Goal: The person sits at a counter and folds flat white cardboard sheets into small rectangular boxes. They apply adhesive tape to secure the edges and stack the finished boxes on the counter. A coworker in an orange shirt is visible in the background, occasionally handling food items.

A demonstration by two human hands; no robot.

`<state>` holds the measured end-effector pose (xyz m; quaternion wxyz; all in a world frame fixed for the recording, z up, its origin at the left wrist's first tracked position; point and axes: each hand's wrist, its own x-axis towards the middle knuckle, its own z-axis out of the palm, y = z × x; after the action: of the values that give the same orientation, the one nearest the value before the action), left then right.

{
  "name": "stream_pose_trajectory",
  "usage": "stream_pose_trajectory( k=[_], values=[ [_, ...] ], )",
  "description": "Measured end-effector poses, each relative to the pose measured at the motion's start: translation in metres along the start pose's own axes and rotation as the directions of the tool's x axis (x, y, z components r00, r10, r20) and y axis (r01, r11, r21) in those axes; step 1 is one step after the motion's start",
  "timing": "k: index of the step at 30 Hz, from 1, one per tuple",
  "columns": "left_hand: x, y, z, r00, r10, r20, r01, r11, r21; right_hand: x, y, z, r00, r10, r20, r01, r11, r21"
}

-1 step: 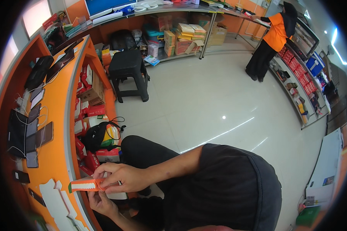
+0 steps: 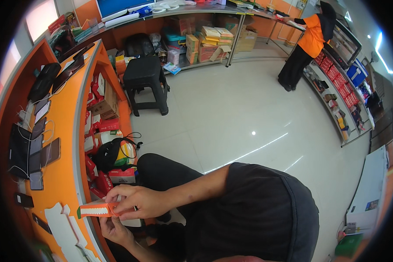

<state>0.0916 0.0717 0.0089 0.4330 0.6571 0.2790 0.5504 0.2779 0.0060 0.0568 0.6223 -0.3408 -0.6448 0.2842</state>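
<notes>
pale, glossy tiled floor (image 2: 214,118) fills the middle of the room; dark fisheye rim swallows the corners. orange counter (image 2: 70,144) curves down the left side, its near end lost at the lower edge.

slim orange carton (image 2: 96,211) at the counter's near edge, white saw-toothed strip along one side, green at the left end. its right end is covered by fingers.

right hand (image 2: 146,202) comes in from the right, ring on one finger: thumb and fingers closed on the carton's right end. left hand (image 2: 118,232) lies beneath, fingertips up against the carton's lower side; whether they pinch or only prop it, cannot tell. left forearm runs off low in the frame.

white cut-out sheets (image 2: 64,229) on the counter, just beside the carton; overlap hides how many. farther up, smartphones (image 2: 51,152) with white cables, some overlapping.

below the counter, red-and-white boxes (image 2: 121,176) in a jumble, partly behind a black bag (image 2: 107,153) and the wearer's knee (image 2: 155,168).

black plastic stool (image 2: 145,74) beyond. co-worker in orange top (image 2: 313,37) far right, turned away; what the outstretched hand touches is too small to make out.
</notes>
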Motion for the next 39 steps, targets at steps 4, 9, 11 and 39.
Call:
stream_pose_trajectory(
  k=[4,9,11,39],
  values=[
    [-0.002,0.004,0.003,1.0,-0.015,0.0,0.015,1.0,-0.013,0.001,0.009,-0.002,0.994,-0.109,0.017,0.111,0.986,-0.127],
    [-0.001,0.004,0.008,0.998,-0.061,-0.006,0.06,0.994,-0.089,0.006,-0.004,-0.013,0.998,0.06,0.026,-0.06,0.998,-0.008],
    [0.0,0.006,0.012,0.998,-0.06,0.011,0.06,0.995,-0.082,0.006,0.001,-0.015,0.999,-0.033,0.033,0.037,0.993,-0.11],
    [-0.01,0.074,0.0,0.451,-0.337,0.827,0.187,0.941,0.281,0.029,0.082,-0.028,0.978,0.021,0.207,0.09,0.856,-0.51]
  ],
)
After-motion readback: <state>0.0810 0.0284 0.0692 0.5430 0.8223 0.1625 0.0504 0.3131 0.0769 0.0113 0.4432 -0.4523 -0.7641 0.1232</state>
